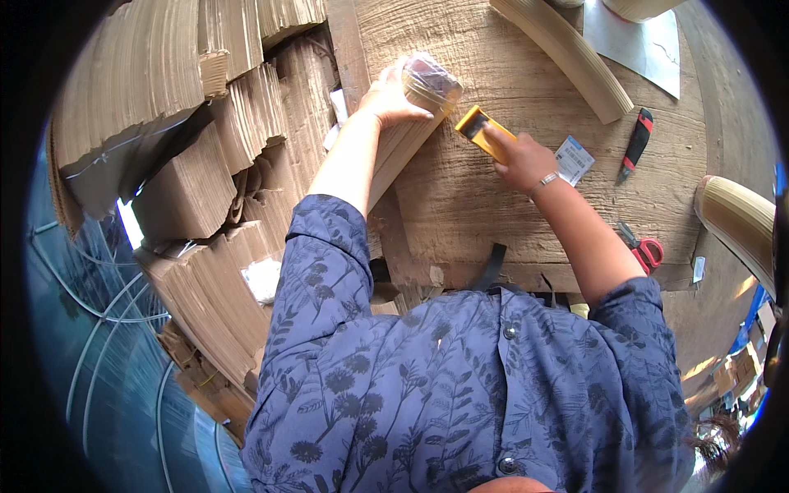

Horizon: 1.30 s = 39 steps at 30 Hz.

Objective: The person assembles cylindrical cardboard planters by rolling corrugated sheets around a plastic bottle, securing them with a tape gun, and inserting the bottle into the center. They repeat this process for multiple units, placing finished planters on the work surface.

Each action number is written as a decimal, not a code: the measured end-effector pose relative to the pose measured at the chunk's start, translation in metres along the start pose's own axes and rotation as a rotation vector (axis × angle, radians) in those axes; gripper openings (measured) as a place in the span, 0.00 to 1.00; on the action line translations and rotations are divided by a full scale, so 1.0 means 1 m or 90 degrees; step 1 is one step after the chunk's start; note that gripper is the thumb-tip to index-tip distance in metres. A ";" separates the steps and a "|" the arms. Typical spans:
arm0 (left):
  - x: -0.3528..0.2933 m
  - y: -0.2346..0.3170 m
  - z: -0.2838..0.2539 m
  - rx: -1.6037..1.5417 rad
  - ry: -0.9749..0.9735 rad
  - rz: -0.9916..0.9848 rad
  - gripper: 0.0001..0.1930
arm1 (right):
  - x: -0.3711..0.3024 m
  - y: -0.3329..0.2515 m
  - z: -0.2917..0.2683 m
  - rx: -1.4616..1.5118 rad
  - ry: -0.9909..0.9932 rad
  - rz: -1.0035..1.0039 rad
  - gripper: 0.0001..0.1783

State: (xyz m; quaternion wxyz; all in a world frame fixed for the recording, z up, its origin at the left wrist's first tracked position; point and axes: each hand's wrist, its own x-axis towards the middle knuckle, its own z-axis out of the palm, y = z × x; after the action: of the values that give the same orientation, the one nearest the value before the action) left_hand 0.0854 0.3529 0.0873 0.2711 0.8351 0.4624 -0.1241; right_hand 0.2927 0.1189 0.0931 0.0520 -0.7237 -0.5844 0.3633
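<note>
My left hand (389, 100) is closed around the far end of a long tan bundle (401, 146), which slants across the table's left part. Shiny clear plastic (431, 77) covers that far end. In my right hand (526, 161) is a yellow hand tool with a dark inset (486, 133); its exact kind is unclear. The tool's tip is just right of the bundle and looks apart from it. Beside my right wrist lies a printed white-and-blue label (575, 161).
A red-and-black utility knife (637, 145) and red-handled scissors (647, 251) lie on the wooden table (460, 214) at right. Curved tan stacks (567, 56) rest at the far edge and right side. Piled cardboard (131, 90) crowds the left, beside blue plastic sheeting (90, 353).
</note>
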 end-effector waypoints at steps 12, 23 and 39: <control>0.020 -0.033 -0.005 -0.412 -0.166 0.138 0.58 | 0.017 -0.001 0.009 0.062 0.090 -0.061 0.34; -0.110 0.019 0.086 -0.555 -0.238 0.046 0.66 | -0.129 0.012 0.012 0.035 0.117 -0.094 0.41; -0.140 0.092 0.089 0.031 0.035 -0.223 0.73 | -0.159 0.016 -0.071 0.023 0.056 -0.163 0.37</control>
State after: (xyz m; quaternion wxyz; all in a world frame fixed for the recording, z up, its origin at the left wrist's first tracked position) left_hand 0.0910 0.1644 0.1093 0.2122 0.7513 0.6046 -0.1580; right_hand 0.3389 -0.0020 0.2104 0.1363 -0.6572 -0.6626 0.3322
